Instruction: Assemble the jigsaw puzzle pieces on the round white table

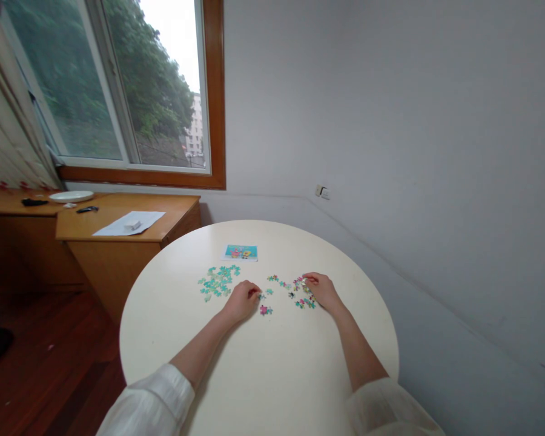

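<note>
Puzzle pieces (218, 282): a turquoise pile lies left of the left hand on our round white surface (263, 375), nearer us than the picture card (243, 252).
Left hand (241, 301): its fingers bunch nearly together beside the small middle group (264, 310).
Right hand (324, 293): its fingers curl, slightly parted, over the right-hand cluster (304, 303).
Fingers: at this scale, we cannot tell whether either set grips a piece.
Tabs and edges: we judge the pieces light, thin and stiff, perhaps slick, best pinched by opposite edges, sparing the tabs.
</note>
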